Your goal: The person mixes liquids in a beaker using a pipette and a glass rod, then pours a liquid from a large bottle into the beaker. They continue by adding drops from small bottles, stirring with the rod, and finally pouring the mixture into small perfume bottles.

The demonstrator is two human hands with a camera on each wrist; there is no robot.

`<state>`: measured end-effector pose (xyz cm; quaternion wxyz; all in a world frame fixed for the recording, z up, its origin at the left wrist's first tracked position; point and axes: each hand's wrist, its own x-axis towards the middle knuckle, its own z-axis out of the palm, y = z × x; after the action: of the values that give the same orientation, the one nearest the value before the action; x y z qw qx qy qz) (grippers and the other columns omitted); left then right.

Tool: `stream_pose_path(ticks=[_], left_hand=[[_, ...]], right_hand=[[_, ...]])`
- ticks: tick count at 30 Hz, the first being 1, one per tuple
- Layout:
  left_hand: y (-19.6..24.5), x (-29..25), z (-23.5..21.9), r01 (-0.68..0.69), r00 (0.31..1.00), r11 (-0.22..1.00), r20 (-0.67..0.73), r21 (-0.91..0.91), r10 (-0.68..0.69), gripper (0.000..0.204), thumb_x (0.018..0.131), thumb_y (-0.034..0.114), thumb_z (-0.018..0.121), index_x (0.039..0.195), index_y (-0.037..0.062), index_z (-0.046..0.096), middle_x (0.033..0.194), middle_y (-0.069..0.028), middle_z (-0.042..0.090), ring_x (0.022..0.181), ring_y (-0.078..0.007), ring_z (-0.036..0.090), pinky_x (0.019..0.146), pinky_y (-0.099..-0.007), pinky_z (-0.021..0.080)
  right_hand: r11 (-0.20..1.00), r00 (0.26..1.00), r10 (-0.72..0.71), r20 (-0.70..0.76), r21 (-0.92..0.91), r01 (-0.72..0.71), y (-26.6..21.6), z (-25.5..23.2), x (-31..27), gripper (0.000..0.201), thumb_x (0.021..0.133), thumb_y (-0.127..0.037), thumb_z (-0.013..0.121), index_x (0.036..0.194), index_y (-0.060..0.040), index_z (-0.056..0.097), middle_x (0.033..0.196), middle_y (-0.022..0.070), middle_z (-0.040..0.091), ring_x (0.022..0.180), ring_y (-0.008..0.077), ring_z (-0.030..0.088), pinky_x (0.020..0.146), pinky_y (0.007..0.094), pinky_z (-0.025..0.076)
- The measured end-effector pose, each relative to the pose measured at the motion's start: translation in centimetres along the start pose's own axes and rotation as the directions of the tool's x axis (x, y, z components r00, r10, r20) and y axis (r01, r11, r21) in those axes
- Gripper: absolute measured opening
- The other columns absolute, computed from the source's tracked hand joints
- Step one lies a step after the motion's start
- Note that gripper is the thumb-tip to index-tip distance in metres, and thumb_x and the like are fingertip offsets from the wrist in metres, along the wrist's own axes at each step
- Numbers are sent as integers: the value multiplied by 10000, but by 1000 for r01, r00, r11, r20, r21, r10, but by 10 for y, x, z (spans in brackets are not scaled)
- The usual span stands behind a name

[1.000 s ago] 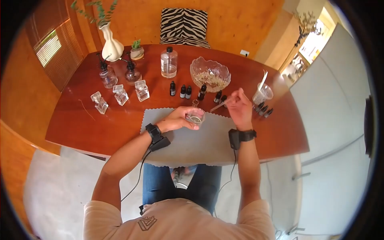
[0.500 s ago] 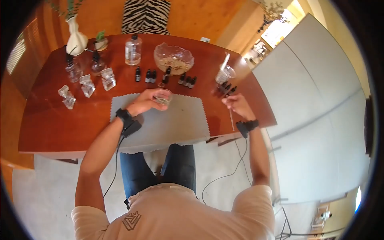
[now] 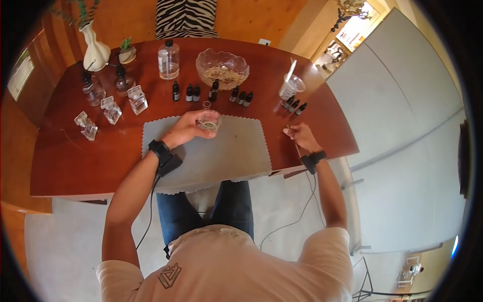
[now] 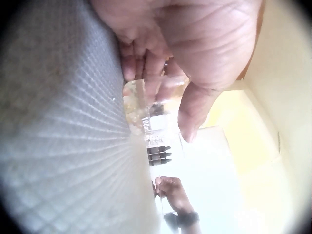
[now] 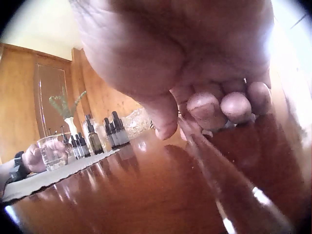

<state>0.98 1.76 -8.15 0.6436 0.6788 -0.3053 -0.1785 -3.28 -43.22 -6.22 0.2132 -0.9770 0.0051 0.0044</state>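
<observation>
My left hand (image 3: 187, 127) grips a small clear beaker (image 3: 210, 122) over the grey mat (image 3: 226, 153), close to its back edge. In the left wrist view the thumb and fingers lie round the beaker, whose wall carries a 100 ml mark. Over the bare wood right of the mat, my right hand (image 3: 302, 137) pinches a clear rod (image 5: 219, 170) between thumb and fingers. From the fingertips the rod slants back under the palm towards the wrist. Just behind the beaker stands a little glass vessel (image 3: 207, 104).
Small dark dropper bottles (image 3: 192, 93) line the table behind the mat, with more (image 3: 294, 105) beyond my right hand. A glass bowl (image 3: 221, 63), a large clear bottle (image 3: 169, 63) and a clear cup (image 3: 292, 88) holding white sticks stand farther back. Square glass bottles (image 3: 110, 110) are at left.
My right hand has drawn away from the beaker to the right, and the rod has swung to point back towards me. The left hand keeps the beaker over the mat; the head view has shifted.
</observation>
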Motion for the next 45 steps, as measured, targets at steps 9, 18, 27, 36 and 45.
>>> stream_pose_path(ticks=[9, 18, 27, 36, 45], left_hand=[[-6, 1, -1, 5, 1000, 1000, -5, -2, -5, 624, 799, 168, 862, 1353, 47, 603, 1254, -61, 665, 1181, -163, 604, 1030, -333, 466], [-5, 0, 0, 26, 1000, 999, -19, 36, -25, 615, 797, 170, 871, 1348, 75, 616, 1265, -23, 674, 1186, -142, 603, 1005, -324, 468], [0, -1, 1, 29, 999, 997, -38, 74, -26, 616, 793, 143, 867, 1347, 62, 610, 1265, -38, 671, 1190, -145, 599, 1015, -325, 472], [5, -2, 2, 113, 993, 993, -12, -25, -113, 708, 789, 135, 866, 1420, 63, 554, 1335, -59, 627, 1233, -143, 554, 1027, -329, 466], [28, -18, 2, 103, 994, 995, -27, -4, -103, 947, 819, 173, 838, 1601, 146, 305, 1449, -66, 561, 1389, -200, 442, 1184, -406, 269]], right_hand=[[999, 983, -50, -175, -29, 46, -8, 10, -18, 399, 890, -383, 739, 773, -11, 656, 666, 168, 599, 668, 377, 597, 645, 463, 458], [989, 965, -151, -213, -29, 148, -22, 11, -28, 267, 896, -130, 713, 779, -3, 510, 690, 192, 556, 652, 400, 556, 605, 454, 438], [988, 960, -152, -237, -9, 154, -37, -8, -31, 290, 945, -177, 708, 799, -1, 528, 672, 153, 533, 594, 327, 482, 583, 390, 425], [560, 985, -122, -122, 811, 170, -152, 50, -86, 207, 994, -172, 668, 868, -8, 649, 732, -21, 585, 646, 63, 515, 617, 231, 415], [441, 982, -76, -172, 878, 188, -167, 97, -75, 204, 969, -127, 646, 821, 13, 642, 664, 0, 557, 623, 82, 514, 611, 247, 409]])
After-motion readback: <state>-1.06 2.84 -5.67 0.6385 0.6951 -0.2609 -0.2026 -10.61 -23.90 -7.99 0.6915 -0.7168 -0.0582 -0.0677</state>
